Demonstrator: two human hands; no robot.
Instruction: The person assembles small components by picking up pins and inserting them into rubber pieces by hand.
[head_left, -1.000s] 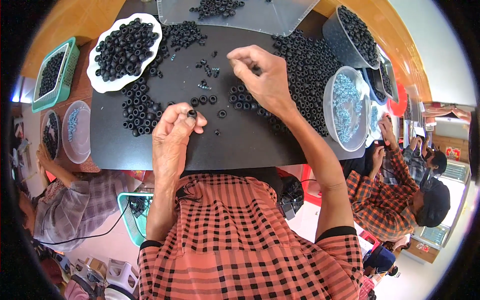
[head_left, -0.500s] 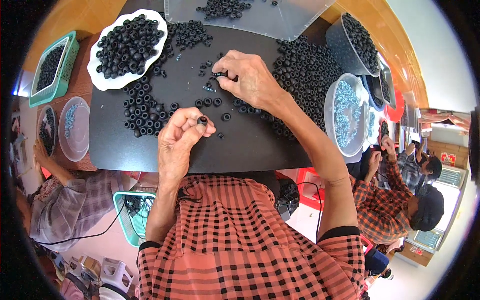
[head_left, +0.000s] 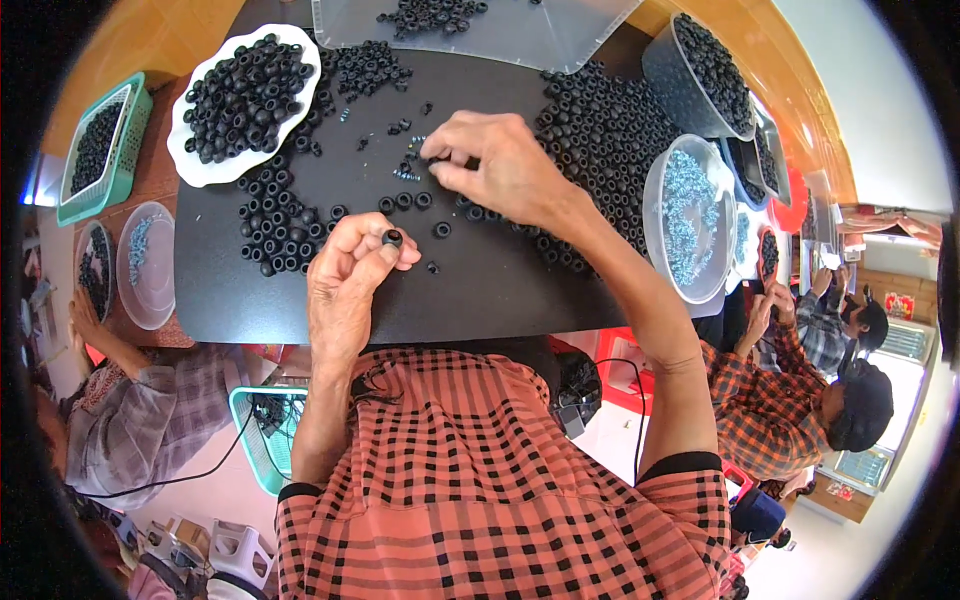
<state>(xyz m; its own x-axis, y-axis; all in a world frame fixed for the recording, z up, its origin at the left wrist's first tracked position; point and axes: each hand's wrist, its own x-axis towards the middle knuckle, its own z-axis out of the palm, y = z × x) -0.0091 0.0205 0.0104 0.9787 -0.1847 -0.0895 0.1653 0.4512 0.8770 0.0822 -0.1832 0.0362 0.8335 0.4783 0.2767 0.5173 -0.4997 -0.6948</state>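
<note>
My left hand (head_left: 345,275) is closed near the table's front edge, thumb and fingers pinching a small hollow black plastic cap (head_left: 392,238) with its opening turned up. Farther up the table, my right hand (head_left: 490,160) reaches in from the right, its fingers curled and thumb bent toward them. Whatever lies between those fingertips is dark and partly hidden. Just beside them on the table lie small metal springs (head_left: 406,175) and a few small black parts (head_left: 398,127). Between my hands sits a short row of black rings (head_left: 404,201), with a single ring (head_left: 441,230) nearer me.
A white scalloped plate (head_left: 185,160) heaped with black parts stands far left. Loose black parts (head_left: 600,150) cover the table's right side. Beyond them are a full grey tub (head_left: 655,85) and a clear bowl (head_left: 655,215) of springs. Other people sit on both sides.
The black piece that showed between my right fingertips is no longer plainly seen; that hand has come down beside the springs. My left hand keeps its cap. The whole view has shifted slightly.
</note>
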